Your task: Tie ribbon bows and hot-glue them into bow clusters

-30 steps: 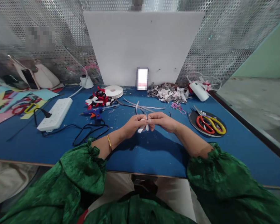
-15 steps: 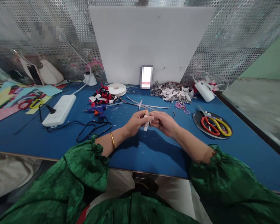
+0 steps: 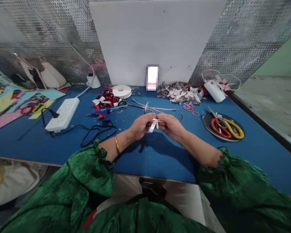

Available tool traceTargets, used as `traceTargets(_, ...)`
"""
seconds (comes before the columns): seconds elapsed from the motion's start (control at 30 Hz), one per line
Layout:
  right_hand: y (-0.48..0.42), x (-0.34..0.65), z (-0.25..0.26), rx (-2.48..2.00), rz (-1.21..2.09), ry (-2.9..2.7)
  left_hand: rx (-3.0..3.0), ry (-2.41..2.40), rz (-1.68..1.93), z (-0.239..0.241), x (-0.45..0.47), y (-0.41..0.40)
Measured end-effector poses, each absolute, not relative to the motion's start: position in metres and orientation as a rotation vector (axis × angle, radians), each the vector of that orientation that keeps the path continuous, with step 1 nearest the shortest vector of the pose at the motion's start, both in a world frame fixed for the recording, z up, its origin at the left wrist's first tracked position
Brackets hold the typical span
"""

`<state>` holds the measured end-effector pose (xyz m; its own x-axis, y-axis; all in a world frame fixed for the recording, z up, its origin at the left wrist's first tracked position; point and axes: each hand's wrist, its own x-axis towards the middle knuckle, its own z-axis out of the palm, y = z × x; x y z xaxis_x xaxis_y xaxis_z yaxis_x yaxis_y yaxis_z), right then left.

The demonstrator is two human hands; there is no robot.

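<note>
Both hands meet over the middle of the blue table [image 3: 145, 155]. My left hand [image 3: 140, 125] and my right hand [image 3: 171, 125] pinch a small piece of white ribbon [image 3: 154, 124] between their fingertips; it is folded into a small bow shape with a tail hanging down. Loose strips of white ribbon [image 3: 151, 108] lie on the table just beyond the hands. A roll of white ribbon [image 3: 121, 91] sits further back. A heap of finished white bows [image 3: 179, 94] lies at the back right.
A blue glue gun [image 3: 102, 114] with a black cord lies left of the hands, by red and black bows [image 3: 105, 98]. A white power strip [image 3: 62, 114] is further left. Red and yellow scissors [image 3: 224, 127] rest on a dark plate. Coloured elastic bands [image 3: 190, 109] lie nearby.
The ribbon piece has gone from a plain folded strip to a small bow shape between the fingertips. Both hands stayed together in the same spot.
</note>
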<state>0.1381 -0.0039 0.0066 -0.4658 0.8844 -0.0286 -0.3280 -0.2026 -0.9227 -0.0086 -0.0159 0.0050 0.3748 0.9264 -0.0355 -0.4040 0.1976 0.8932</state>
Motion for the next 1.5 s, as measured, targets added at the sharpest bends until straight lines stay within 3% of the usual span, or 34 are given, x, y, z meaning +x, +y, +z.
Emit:
traceTargets(0.5, -0.001, 0.141, 0.008, -0.801, 1.793, -1.195, 0.951, 0.73, 1.085, 0.001, -0.005, -0.014)
traceTargets(1.13, -0.001, 0.156, 0.006, -0.982, 0.782, -1.906, 1.012, 0.961, 1.242, -0.006, -0.011, -0.006)
traceTargets(1.5, 0.014, 0.16, 0.014, -0.975, 0.982, -1.517, 1.232, 1.018, 1.299, 0.0, -0.01, -0.006)
